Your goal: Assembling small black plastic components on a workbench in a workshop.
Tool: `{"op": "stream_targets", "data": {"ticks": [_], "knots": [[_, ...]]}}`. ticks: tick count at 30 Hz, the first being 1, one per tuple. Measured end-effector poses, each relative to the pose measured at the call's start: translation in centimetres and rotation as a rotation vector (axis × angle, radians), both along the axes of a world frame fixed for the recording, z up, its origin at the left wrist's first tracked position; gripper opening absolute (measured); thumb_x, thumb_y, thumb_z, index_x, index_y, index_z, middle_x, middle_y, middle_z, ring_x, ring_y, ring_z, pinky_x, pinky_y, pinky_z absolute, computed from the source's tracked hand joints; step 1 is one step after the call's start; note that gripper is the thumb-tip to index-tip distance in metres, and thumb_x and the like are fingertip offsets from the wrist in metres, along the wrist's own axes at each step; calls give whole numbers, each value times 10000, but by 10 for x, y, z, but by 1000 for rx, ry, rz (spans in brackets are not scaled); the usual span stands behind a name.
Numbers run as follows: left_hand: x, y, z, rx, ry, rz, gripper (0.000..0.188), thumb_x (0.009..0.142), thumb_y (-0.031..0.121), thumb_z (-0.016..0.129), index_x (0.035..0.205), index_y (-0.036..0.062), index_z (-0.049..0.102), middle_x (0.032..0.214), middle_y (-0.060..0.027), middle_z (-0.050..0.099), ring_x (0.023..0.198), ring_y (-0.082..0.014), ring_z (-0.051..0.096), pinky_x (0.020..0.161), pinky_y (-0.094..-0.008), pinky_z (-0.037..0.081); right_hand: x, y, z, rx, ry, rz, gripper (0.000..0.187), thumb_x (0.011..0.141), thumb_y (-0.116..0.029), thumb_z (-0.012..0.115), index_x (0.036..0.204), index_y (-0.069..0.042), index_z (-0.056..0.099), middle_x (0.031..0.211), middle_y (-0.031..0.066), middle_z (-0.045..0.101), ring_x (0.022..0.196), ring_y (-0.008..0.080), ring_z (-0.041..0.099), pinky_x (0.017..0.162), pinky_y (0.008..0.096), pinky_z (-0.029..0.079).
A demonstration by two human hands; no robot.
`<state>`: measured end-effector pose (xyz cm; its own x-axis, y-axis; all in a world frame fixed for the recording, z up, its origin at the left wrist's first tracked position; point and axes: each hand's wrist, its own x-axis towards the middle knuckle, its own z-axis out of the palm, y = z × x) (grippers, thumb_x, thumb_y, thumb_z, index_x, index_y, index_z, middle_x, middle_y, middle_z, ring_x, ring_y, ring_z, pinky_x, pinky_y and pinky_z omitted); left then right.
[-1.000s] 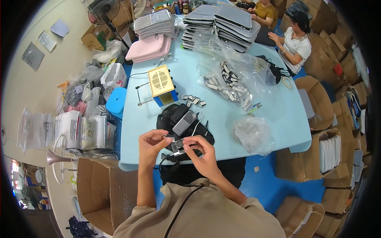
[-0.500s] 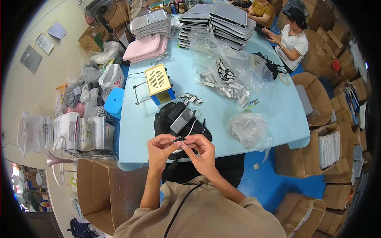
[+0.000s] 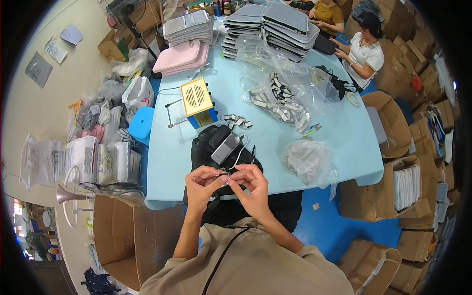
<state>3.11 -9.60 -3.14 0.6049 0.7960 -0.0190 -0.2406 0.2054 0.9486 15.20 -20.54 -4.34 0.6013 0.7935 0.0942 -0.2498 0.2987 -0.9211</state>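
Observation:
Over the table's front edge my left hand (image 3: 199,188) and my right hand (image 3: 252,188) meet, thumbs and fingertips pinched together. Between them is a small dark and pale thing (image 3: 225,175), too small and too covered by the fingers to name. Just beyond the fingertips lies a black cloth-like bag (image 3: 199,150). On it rest a grey box-shaped device, perhaps a power bank (image 3: 226,149), with a white cable (image 3: 239,156), and a smaller black case (image 3: 220,136). Several small silvery pieces (image 3: 237,121) lie past the bag.
A yellow and blue box-shaped machine (image 3: 196,101) stands left of the silvery pieces. To the right are a clear bag of small pieces (image 3: 282,108) and a crumpled plastic bag (image 3: 309,157). Grey sleeves (image 3: 290,32) are stacked far back. A co-worker (image 3: 365,51) sits at the far right.
My hands stay together and have shifted very slightly right, with the fingers turning the small thing a little. At the far right, the co-worker's hands have moved and a dark flat item shows beside them.

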Motion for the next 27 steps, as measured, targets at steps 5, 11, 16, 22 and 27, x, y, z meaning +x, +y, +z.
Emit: {"op": "stream_targets", "data": {"ticks": [5,11,16,22,27], "knots": [[-1,0,-3,3,-3,-7,200,823,-82,794,983,-24,688,979,-142,758,857,-131,716,779,-237,577,1,-1,0,-11,-16,11,373,894,64,730,1224,4,568,971,59,685,916,99,669,836,246,546],[0,-3,2,-3,23,2,383,819,-67,807,1161,-38,637,972,-139,765,851,-102,686,755,-214,527,1,-2,-1,-27,-22,41,384,897,52,731,1237,8,559,984,66,697,904,101,679,831,247,546],[0,-4,-8,9,1,10,417,816,-65,811,1191,-44,629,975,-145,768,856,-104,680,781,-228,515,1,-3,-3,-37,-36,47,370,900,46,730,1227,11,561,992,68,698,912,105,683,839,249,550],[1,-6,-8,-1,18,14,369,821,-67,807,1152,-55,646,994,-170,765,919,-158,722,847,-272,562,1,-2,-7,2,-26,-2,321,902,66,721,1188,13,586,1005,68,693,935,105,680,851,247,552],[2,-9,-8,-19,8,2,345,833,-71,795,1143,-63,645,1010,-182,762,958,-187,733,888,-298,577,1,-4,-5,7,-46,-43,317,894,78,723,1177,11,595,1002,73,693,935,111,678,847,252,550]]}}
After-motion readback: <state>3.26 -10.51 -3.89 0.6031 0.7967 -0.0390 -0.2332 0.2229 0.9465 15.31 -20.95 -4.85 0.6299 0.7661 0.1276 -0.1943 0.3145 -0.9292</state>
